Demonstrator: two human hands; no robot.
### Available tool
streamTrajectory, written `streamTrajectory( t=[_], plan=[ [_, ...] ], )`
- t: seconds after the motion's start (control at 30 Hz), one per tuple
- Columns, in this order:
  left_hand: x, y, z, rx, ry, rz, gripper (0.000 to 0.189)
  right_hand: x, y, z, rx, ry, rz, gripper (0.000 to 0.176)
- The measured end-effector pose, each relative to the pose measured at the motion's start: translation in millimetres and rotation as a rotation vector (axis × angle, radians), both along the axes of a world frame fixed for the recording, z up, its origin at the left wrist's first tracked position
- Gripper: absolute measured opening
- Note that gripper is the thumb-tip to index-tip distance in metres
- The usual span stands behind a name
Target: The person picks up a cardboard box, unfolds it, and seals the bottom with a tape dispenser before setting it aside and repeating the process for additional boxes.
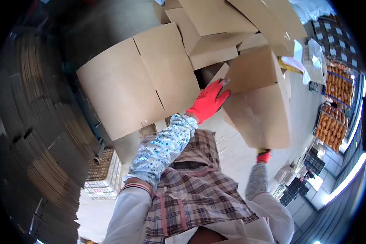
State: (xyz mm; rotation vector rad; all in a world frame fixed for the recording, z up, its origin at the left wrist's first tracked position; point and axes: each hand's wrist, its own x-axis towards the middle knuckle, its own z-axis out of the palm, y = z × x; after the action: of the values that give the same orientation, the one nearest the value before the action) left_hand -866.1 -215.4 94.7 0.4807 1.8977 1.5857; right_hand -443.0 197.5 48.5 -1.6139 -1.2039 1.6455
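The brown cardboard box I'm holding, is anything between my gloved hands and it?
Nothing visible. The left hand, in a red glove, lies flat on the brown cardboard box. The right hand touches its lower edge and is mostly hidden. Other cardboard boxes are stacked beside it.

Left hand [209, 101] flat, right hand [264, 156] lower

A plain brown cardboard box [260, 110] sits tilted in mid-air, its top flap raised, against a pile of boxes [150, 77].

Grey concrete floor [301, 97] — stacked flat cardboard [40, 122], bright strip lights [347, 177]
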Motion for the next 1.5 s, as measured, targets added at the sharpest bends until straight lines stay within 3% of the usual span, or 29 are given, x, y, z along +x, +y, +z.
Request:
streamTrajectory(
  t=[0.03,0.1,0.17,0.2,0.27,0.3,0.37,0.4,0.43,0.5,0.57,0.63,0.7,0.73,0.77,0.83,0.9,0.97,1.03,1.1,1.13,1.17,1.2,1.23,1.27,1.37,1.4,1.43,1.5],
  plan=[
    [-3,4,-5,0.105,-0.115,0.067,0.052,55,44,-77,-0.321,0.378,0.198,0.052],
    [13,-15,-31,0.05,-0.241,0.108,0.049,34,43,-184,-0.267,0.284,0.456,0.034],
    [29,-53,-64,-0.101,-0.417,0.118,0.05,-99,-15,-195,-0.228,0.197,0.096,0.023],
    [42,-78,-88,-0.199,-0.477,0.104,0.051,-141,-17,-210,-0.43,0.12,-0.124,0.023],
    [90,-142,-167,-0.197,-0.638,0.339,0.057,-165,-5,-254,-0.391,0.158,0.185,0.026],
    [106,-182,-199,-0.471,-0.52,0.345,0.058,-189,-31,-235,-0.495,0.187,0.169,0.032],
    [118,-252,-223,-0.694,-0.484,0.478,0.053,-211,-94,-235,-0.26,0.082,0.228,0.035],
    [157,-304,-290,-0.701,-0.495,0.694,0.053,-226,-121,-236,-0.271,-0.037,0.277,0.038],
    [164,-338,-288,-0.908,-0.223,0.479,0.06,-243,-149,-238,-0.282,-0.158,0.328,0.042],
    [184,-410,-338,-1.358,-0.294,0.367,0.063,-307,-201,-231,0.374,-0.399,0.687,0.052],
    [147,-405,-325,-1.457,-0.52,0.835,0.069,-350,-209,-268,0.799,-0.752,0.85,0.062],
    [151,-439,-361,-1.536,-0.607,0.644,0.068,-369,-183,-323,0.75,-0.978,1.052,0.061],
    [175,-476,-416,-1.395,-0.513,0.316,0.067,-373,-162,-361,0.724,-0.966,1.243,0.056],
    [178,-472,-423,-1.275,-0.402,0.276,0.067,-370,-161,-357,0.711,-0.967,1.334,0.054],
    [187,-473,-418,-0.809,-0.424,0.774,0.064,-369,-163,-352,0.696,-0.962,1.425,0.051],
    [200,-481,-384,-0.668,-0.466,0.95,0.061,-373,-183,-293,0.342,-0.784,1.414,0.035],
    [203,-496,-333,-0.361,-0.503,1.26,0.056,-379,-217,-204,0.633,-0.382,1.244,0.033],
    [185,-485,-198,-0.332,-0.445,1.33,0.053,-366,-187,-131,0.312,-0.6,1.282,0.033],
    [160,-473,-61,-0.267,-0.3,1.311,0.051,-388,-171,-26,0.569,-1.06,1.635,0.031],
    [131,-454,35,-0.199,-0.049,1.278,0.05,-406,-127,18,0.224,-0.58,1.446,0.031],
    [116,-443,59,-0.224,0.082,1.287,0.05,-419,-124,33,0.607,-0.509,1.738,0.031],
    [100,-435,74,-0.269,0.166,1.331,0.051,-436,-122,46,1.019,-0.418,1.99,0.031],
    [84,-440,73,-0.346,0.156,1.389,0.066,-449,-120,39,1.161,-0.307,1.983,0.03],
    [66,-444,54,-0.102,0.206,1.59,0.066,-476,-173,80,0.845,-0.569,2.003,0.031],
    [44,-448,55,-0.001,0.343,1.572,0.068,-504,-228,123,0.571,-0.85,1.966,0.032],
    [-17,-438,73,0.06,0.356,1.546,0.086,-514,-339,216,0.587,-0.696,2.158,0.05],
    [-29,-429,80,-0.044,0.365,1.582,0.091,-505,-357,223,0.559,-0.618,2.195,0.054],
    [-39,-438,74,0.08,0.339,1.523,0.092,-496,-374,230,0.528,-0.54,2.23,0.059],
    [-42,-451,63,0.094,0.304,1.462,0.09,-486,-388,214,0.944,-0.262,2.628,0.068]
  ],
)
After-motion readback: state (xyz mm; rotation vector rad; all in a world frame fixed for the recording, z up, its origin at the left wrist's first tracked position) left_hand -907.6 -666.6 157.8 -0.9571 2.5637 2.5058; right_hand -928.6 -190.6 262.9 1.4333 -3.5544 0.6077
